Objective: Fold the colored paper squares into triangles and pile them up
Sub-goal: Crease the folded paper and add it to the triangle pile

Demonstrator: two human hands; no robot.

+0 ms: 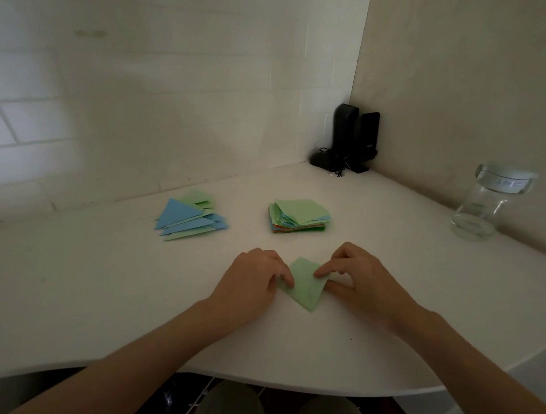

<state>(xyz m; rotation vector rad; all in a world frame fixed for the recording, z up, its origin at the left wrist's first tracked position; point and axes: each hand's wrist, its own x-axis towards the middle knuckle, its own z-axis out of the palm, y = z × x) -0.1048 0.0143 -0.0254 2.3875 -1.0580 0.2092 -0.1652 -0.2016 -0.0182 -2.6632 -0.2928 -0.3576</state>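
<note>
A single wide-angle view from the person's head looks forward and down over a white table [105, 293] set in a wall corner, close above both forearms (edges bend, and the light is dim, so far details are perhaps unreliable).

Both my forearms reach forward, converging, with my hands close together, palms down. My left hand [252, 276] has its fingers curled, tips pressing down. My right hand [361, 278] extends its index finger inward, thumb tucked underneath.
</note>
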